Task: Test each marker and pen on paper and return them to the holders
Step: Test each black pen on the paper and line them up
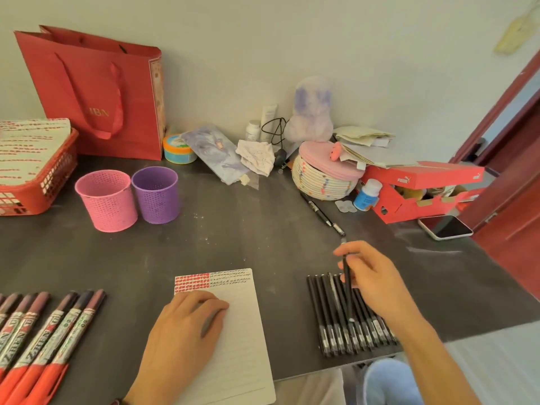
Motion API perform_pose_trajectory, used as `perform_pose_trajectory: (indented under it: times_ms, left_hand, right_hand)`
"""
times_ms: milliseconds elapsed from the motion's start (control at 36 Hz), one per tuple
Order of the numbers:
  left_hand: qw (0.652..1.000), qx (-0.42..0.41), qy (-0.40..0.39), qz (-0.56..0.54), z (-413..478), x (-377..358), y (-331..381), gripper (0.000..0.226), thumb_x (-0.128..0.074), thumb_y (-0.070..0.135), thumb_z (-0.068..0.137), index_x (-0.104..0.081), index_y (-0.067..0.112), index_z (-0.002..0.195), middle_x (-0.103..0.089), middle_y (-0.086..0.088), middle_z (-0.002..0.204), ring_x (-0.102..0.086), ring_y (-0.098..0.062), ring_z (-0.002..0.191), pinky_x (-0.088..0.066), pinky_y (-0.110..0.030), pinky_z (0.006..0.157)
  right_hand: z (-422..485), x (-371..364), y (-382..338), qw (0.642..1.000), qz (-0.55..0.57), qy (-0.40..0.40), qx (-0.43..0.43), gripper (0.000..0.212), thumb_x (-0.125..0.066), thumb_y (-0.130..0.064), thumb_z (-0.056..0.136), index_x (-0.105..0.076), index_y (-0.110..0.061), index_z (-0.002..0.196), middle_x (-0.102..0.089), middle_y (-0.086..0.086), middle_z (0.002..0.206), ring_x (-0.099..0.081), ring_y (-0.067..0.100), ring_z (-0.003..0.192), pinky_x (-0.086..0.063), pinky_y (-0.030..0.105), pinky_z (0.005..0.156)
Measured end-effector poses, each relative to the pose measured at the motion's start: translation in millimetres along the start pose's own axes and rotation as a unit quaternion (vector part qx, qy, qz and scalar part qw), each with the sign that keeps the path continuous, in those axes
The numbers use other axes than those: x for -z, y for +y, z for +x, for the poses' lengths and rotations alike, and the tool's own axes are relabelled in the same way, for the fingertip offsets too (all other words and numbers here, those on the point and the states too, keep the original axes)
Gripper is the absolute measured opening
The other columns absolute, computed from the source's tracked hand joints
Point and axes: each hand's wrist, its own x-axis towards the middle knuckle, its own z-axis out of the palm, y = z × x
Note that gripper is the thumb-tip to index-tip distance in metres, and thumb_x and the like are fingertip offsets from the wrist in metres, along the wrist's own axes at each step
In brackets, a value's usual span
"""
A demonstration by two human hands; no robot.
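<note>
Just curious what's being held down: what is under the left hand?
A lined white paper, on which the left hand rests palm down. Rows of red and black test marks show at the top of the sheet, beyond the hand; the patch of paper beneath the palm is hidden.
</note>
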Motion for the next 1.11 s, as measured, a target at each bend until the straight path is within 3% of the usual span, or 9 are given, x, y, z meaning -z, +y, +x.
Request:
perform_pose_trajectory:
  times_ms: [111, 167, 194, 250, 333, 500, 694, 889, 1111]
  left_hand:
    - [1.0, 0.005, 0.0, -0.003, 0, 0, 0, 0.028, -0.047, 0.046, 0.089, -0.073, 0.038, 0.091, -0.058, 0.025, 0.097, -0.056, -0.006, 0.093, -0.039, -0.026, 0.071]
    - [1.0, 0.005, -0.005, -0.004, 0, 1, 2, 0.029, -0.046, 0.046, 0.089, -0.074, 0.037, 0.091, -0.059, 0.024, 0.097, -0.057, -0.008, 0.093, -0.042, -0.027, 0.072]
    - [1.0, 0.008, -0.009, -0.005, 0, 2, 3, 0.03, -0.046, 0.046, 0.089, -0.074, 0.037, 0.091, -0.059, 0.024, 0.097, -0.057, -0.008, 0.094, -0.044, -0.028, 0.072]
    - [1.0, 0.015, -0.018, -0.006, 0, 5, 4, 0.031, -0.044, 0.047, 0.089, -0.073, 0.038, 0.092, -0.059, 0.025, 0.098, -0.056, -0.007, 0.095, -0.046, -0.028, 0.074]
    - [0.999, 0.023, -0.025, -0.007, 1, 7, 6, 0.03, -0.044, 0.047, 0.089, -0.072, 0.039, 0.092, -0.058, 0.027, 0.098, -0.054, -0.005, 0.097, -0.046, -0.027, 0.075]
    - [0.999, 0.027, -0.033, -0.004, 1, 8, 6, 0.031, -0.043, 0.047, 0.089, -0.072, 0.039, 0.094, -0.058, 0.027, 0.1, -0.053, -0.005, 0.097, -0.046, -0.029, 0.075]
    - [0.999, 0.026, -0.036, -0.002, 1, 9, 6, 0.032, -0.042, 0.048, 0.089, -0.072, 0.039, 0.094, -0.057, 0.026, 0.099, -0.053, -0.006, 0.097, -0.045, -0.027, 0.074]
    - [1.0, 0.009, -0.014, 0.0, 0, 6, 4, 0.029, -0.044, 0.045, 0.09, -0.072, 0.038, 0.093, -0.057, 0.025, 0.098, -0.055, -0.006, 0.094, -0.05, -0.028, 0.072]
    - [1.0, 0.02, -0.001, 0.008, 0, 1, 1, 0.021, -0.05, 0.043, 0.088, -0.071, 0.04, 0.093, -0.057, 0.023, 0.104, -0.054, -0.001, 0.095, -0.048, -0.022, 0.069]
  right_hand:
    - [15, 50, 22, 0.997, -0.002, 0.039, -0.061, 0.041, -0.058, 0.003, 0.091, -0.074, -0.035, 0.095, -0.072, 0.0, 0.08, -0.07, 0.01, 0.073, -0.062, 0.028, 0.074]
    - [20, 67, 37, 0.988, -0.122, 0.052, -0.081, 0.014, -0.071, -0.021, 0.092, -0.069, -0.032, 0.101, -0.075, -0.001, 0.086, -0.072, 0.021, 0.084, -0.058, 0.041, 0.082]
    - [22, 72, 42, 0.971, -0.214, 0.052, -0.092, 0.01, -0.07, -0.036, 0.093, -0.067, -0.03, 0.101, -0.075, -0.003, 0.089, -0.071, 0.026, 0.09, -0.054, 0.039, 0.081]
    - [21, 77, 52, 0.919, -0.37, 0.053, -0.122, 0.029, -0.059, -0.052, 0.097, -0.066, -0.026, 0.09, -0.075, -0.003, 0.084, -0.068, 0.031, 0.09, -0.051, 0.036, 0.075]
    - [18, 78, 63, 0.886, -0.435, 0.02, -0.158, 0.045, -0.057, -0.055, 0.096, -0.063, -0.018, 0.071, -0.069, 0.001, 0.069, -0.065, 0.028, 0.073, -0.056, 0.039, 0.071]
    - [19, 74, 75, 0.872, -0.428, -0.106, -0.213, 0.05, -0.059, -0.065, 0.09, -0.075, -0.018, 0.088, -0.075, 0.0, 0.078, -0.068, 0.02, 0.08, -0.056, 0.04, 0.081]
    - [29, 71, 82, 0.89, -0.413, -0.081, -0.175, 0.021, -0.053, -0.05, 0.098, -0.058, -0.033, 0.109, -0.068, 0.0, 0.107, -0.062, 0.025, 0.099, -0.052, 0.04, 0.085]
    - [57, 45, 74, 0.912, -0.389, -0.007, -0.129, 0.03, -0.051, -0.055, 0.097, -0.057, -0.032, 0.114, -0.068, -0.003, 0.113, -0.061, 0.025, 0.097, -0.049, 0.038, 0.077]
    - [126, -4, 47, 0.944, -0.326, 0.033, -0.047, 0.045, -0.058, -0.037, 0.097, -0.052, -0.017, 0.137, -0.058, 0.01, 0.135, -0.057, 0.034, 0.119, -0.05, 0.045, 0.09]
